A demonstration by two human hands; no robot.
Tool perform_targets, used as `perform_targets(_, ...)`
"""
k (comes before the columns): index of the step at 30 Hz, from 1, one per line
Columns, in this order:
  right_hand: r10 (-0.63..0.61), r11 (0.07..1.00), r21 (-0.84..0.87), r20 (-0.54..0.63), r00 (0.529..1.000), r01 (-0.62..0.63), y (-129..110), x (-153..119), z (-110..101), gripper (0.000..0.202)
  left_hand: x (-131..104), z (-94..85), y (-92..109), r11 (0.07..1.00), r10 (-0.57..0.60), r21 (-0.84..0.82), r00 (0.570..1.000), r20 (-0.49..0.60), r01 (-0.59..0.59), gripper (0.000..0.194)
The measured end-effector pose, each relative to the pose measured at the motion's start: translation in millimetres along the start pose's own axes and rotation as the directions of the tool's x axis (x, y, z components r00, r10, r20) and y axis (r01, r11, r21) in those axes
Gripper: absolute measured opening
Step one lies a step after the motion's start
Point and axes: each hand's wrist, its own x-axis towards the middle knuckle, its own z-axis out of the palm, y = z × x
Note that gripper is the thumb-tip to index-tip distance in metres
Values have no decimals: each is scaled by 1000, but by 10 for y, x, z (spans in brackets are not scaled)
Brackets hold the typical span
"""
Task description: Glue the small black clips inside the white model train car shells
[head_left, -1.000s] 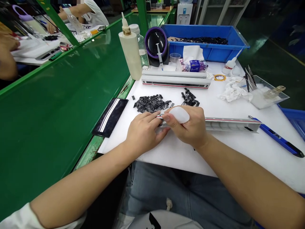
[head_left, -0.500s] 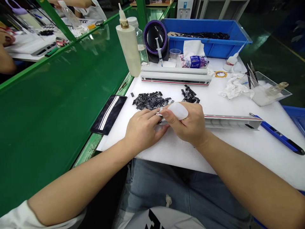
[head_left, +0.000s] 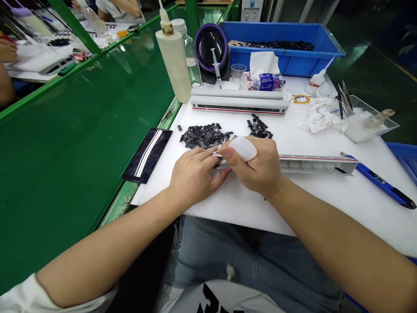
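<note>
A small white squeeze bottle (head_left: 243, 148) is wrapped in the fingers of my right hand (head_left: 262, 167); its tip is hidden behind the thumb and points toward my left hand. My left hand (head_left: 195, 174) grips the left end of a long white plastic housing (head_left: 316, 165) with a red stripe, lying across the table in front of me. Its right end sticks out past my right wrist. Just beyond my fingers lie a larger pile of small black rectangular pieces (head_left: 205, 136) and a smaller pile of black pieces (head_left: 259, 127).
Behind stand a second white housing (head_left: 239, 105), a large squeeze bottle (head_left: 174, 65), a tissue box (head_left: 265, 81) and a blue bin (head_left: 286, 61). At right are a blue pen-like tool (head_left: 384, 180) and a clear tray (head_left: 391, 119). A phone (head_left: 146, 155) lies left by the green partition (head_left: 81, 143).
The view has shifted very slightly. Both hands stay in almost the same place on the housing, and the squeeze bottle is still in my right hand.
</note>
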Motion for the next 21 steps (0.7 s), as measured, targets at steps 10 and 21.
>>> perform_targets(10, 8, 1000, 6, -3, 1000, -8, 8, 2, -17, 49, 16, -12, 12, 1000, -12, 17, 1000, 16, 11, 27)
perform_targets(21, -21, 1000, 7, -22, 1000, 21, 13, 4, -24, 42, -2, -18, 0, 999, 25, 21, 999, -21, -25, 27)
